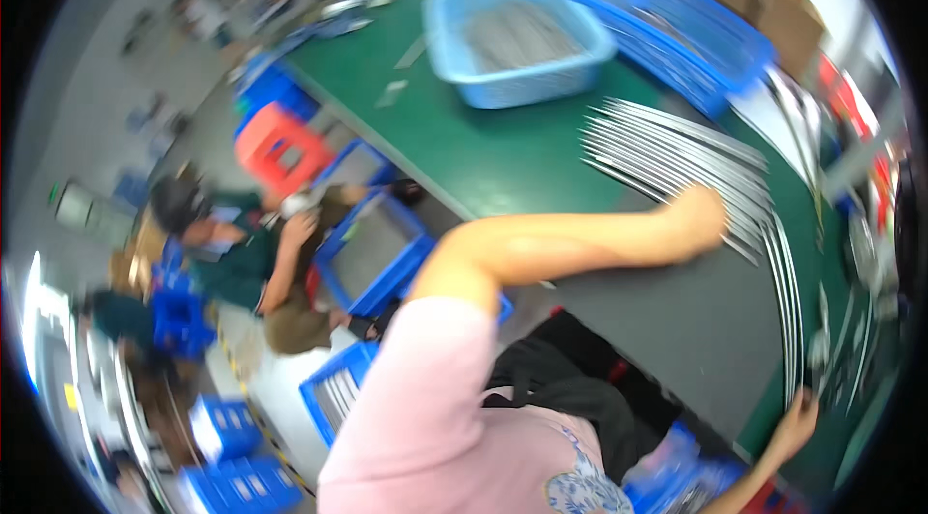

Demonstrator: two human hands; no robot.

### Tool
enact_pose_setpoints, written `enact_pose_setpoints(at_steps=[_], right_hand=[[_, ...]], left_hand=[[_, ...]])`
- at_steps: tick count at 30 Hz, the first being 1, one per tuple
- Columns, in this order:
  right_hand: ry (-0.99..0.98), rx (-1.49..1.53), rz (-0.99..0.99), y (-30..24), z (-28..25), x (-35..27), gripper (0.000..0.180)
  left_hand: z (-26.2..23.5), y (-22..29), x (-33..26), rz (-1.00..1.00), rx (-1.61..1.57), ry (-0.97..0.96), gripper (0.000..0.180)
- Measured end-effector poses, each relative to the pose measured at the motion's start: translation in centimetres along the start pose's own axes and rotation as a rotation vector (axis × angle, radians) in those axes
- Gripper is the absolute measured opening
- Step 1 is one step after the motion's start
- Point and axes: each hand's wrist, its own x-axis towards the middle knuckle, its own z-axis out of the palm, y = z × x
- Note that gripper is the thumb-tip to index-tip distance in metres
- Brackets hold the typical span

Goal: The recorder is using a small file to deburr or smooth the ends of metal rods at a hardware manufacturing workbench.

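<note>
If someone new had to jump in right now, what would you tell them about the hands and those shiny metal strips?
Left hand: reaching across the table, resting on the fanned row of thin metal strips; the grip is blurred.
Right hand: at the near table edge, touching the ends of the long strips that run down the dark mat.
Done: many strips lie spread side by side on the green table.
Left: the light blue basket behind them seems to hold more strips.
</note>
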Motion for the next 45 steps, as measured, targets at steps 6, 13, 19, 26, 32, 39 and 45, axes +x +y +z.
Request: enact_pose_setpoints(at_steps=[6, 13, 19, 26, 32, 39, 45], right_hand=[[0.181, -0.076, -0.231, -8.6, 0.6, -2.4, 0.031], [0.439, 0.03, -0.246, 0.7, 0.8, -1.1, 0.026], [0.055, 0.462, 0.171, -12.1, 0.9, -10.5, 0.026], [-0.109, 0.895, 0.462, -14.3, 0.7, -15.9, 0.026], [-0.186, 1.033, 0.619, -14.1, 2.0, -17.9, 0.029], [-0.167, 1.059, 0.547, -13.8, 2.5, -18.0, 0.027], [-0.141, 1.015, 0.57, -14.4, 3.2, -18.3, 0.025]], left_hand=[[1.9, -0.5, -1.5, 0.04, 0.043, 0.199, 0.013], [-2.3, 2.2, -2.6, 0.216, 0.037, 0.604, 0.011], [-7.6, 9.7, -8.3, 0.265, -0.24, 0.389, 0.01], [-6.4, 12.5, -6.6, 0.43, -0.222, 0.16, 0.021], [-5.7, 13.3, -6.7, 0.455, -0.269, 0.075, 0.033], [-6.2, 14.2, -5.8, 0.341, -0.468, 0.057, 0.028], [-3.9, 17.5, -4.1, 0.299, -0.642, 0.216, 0.02]])
